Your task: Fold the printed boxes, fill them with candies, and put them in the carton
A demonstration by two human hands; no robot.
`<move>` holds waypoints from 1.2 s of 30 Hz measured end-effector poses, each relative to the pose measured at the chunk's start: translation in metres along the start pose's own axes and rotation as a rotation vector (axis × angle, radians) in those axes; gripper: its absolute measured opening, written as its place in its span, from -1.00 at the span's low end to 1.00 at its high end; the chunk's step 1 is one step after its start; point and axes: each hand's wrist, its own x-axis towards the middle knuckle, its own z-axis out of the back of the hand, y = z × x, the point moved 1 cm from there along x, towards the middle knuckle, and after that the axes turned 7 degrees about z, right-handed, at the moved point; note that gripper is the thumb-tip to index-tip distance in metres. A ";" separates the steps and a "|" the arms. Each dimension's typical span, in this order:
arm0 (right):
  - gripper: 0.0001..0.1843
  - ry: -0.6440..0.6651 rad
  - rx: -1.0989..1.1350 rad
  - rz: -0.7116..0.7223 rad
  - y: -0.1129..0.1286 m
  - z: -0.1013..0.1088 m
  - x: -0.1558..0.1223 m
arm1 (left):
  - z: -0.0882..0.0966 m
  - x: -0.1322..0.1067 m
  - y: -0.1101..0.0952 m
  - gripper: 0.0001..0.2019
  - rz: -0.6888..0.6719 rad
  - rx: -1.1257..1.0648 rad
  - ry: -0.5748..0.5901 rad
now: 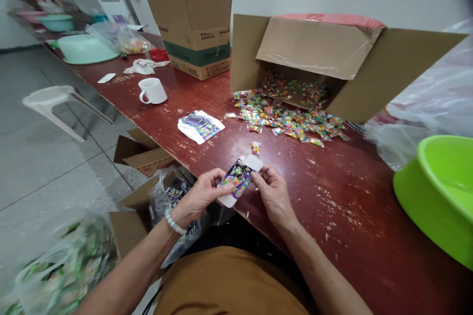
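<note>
Between both hands is a small printed candy box (237, 179), purple with coloured pictures, its white end flaps sticking out at either end. My left hand (207, 189) is closed on its left side, thumb across the printed face. At the upper right end, my right hand (272, 189) pinches the box by its edge and flap. Just beyond lies a single wrapped candy packet (255, 148) on the red table (295, 182). Farther back, many clear candy packets (291, 123) spill out of a cardboard box (303, 49) tipped on its side.
A crumpled printed bag (200, 126) and a white mug (152, 90) stand left of the candies. A closed-sided carton (195, 34) is behind. To the right is a green basin (436, 197). Below the table edge are open cartons (129, 226), plastic bags (70, 261) and a white stool (51, 98).
</note>
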 end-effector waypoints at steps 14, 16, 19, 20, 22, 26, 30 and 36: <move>-0.51 0.351 0.136 -0.121 0.030 -0.010 -0.030 | -0.037 -0.014 0.002 -0.51 0.048 -0.165 0.384; -0.45 0.336 0.136 -0.119 0.030 -0.011 -0.030 | -0.039 -0.014 0.000 -0.57 0.024 -0.121 0.294; -0.61 0.291 0.129 -0.153 0.026 -0.012 -0.030 | -0.041 -0.012 0.000 -0.65 0.015 -0.111 0.206; -0.67 0.266 0.117 -0.162 0.023 -0.011 -0.029 | -0.042 -0.011 0.000 -0.66 0.013 -0.122 0.181; -0.74 0.198 0.067 -0.126 0.017 -0.009 -0.026 | -0.043 -0.008 0.001 -0.65 -0.004 -0.121 0.133; -0.79 0.074 -0.082 0.032 0.013 -0.001 -0.015 | -0.045 -0.007 0.003 -0.64 -0.068 -0.003 0.028; -0.58 -0.022 -0.148 0.046 0.017 0.004 -0.010 | -0.049 -0.014 0.002 -0.43 -0.188 -0.041 -0.156; -0.70 0.030 -0.032 0.066 0.009 -0.001 -0.016 | -0.049 -0.019 0.002 -0.50 -0.265 0.040 -0.165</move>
